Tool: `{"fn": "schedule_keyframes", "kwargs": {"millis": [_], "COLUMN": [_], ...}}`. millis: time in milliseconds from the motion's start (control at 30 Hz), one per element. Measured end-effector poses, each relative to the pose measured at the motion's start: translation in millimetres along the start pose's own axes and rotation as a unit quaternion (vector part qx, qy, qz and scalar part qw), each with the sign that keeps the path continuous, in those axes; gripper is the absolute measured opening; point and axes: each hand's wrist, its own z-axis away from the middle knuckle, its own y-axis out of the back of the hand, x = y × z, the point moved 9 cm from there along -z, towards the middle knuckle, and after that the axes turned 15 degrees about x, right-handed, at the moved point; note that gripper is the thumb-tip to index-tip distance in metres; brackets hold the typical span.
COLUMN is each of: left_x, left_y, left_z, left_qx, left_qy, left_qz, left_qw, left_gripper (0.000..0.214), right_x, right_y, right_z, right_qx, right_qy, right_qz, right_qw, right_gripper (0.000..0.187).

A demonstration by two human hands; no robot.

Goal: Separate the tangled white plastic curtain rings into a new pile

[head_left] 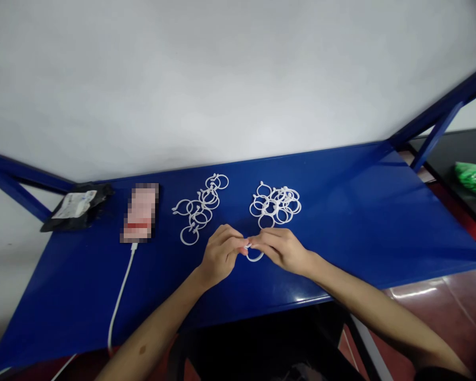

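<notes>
Both my hands meet over the middle of the blue table (381, 211). My left hand (219, 255) and my right hand (282, 247) each pinch the same white plastic ring (255, 257), fingertips pressed together at its top; its lower arc shows beneath my fingers. Just beyond my hands lie two heaps of the same white rings: one heap (275, 204) straight ahead of my right hand, another looser heap (200, 207) to the left of it.
A phone (140, 212) lies on the table's left part with a white cable (119, 296) running off the front edge. A black pouch (77, 207) sits at the far left corner. Blue frame struts (436, 121) rise at right; green material (475, 180) lies beyond.
</notes>
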Motion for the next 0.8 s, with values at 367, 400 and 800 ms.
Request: {"fn": "schedule_keyframes", "kwargs": {"millis": [367, 400, 800], "left_x": [-5.2, -6.2, -77.6], "left_y": [-2.9, -2.5, 40.7], "left_z": [0.8, -0.8, -11.8], "left_qx": [-0.001, -0.004, -0.070], "left_qy": [0.012, 0.004, 0.069], "left_qz": [-0.020, -0.036, -0.493], "left_qw": [1.000, 0.999, 0.864], "left_gripper": [0.013, 0.010, 0.034], "right_x": [-5.5, -3.8, 74.4], "right_y": [-2.3, -1.5, 74.1], "right_z": [0.7, -0.3, -53.1], "right_qx": [-0.017, -0.008, 0.102], "right_qy": [0.065, 0.055, -0.087], "right_qz": [0.091, 0.098, 0.352], "right_qw": [0.994, 0.994, 0.926], "right_gripper": [0.028, 0.027, 0.021]}}
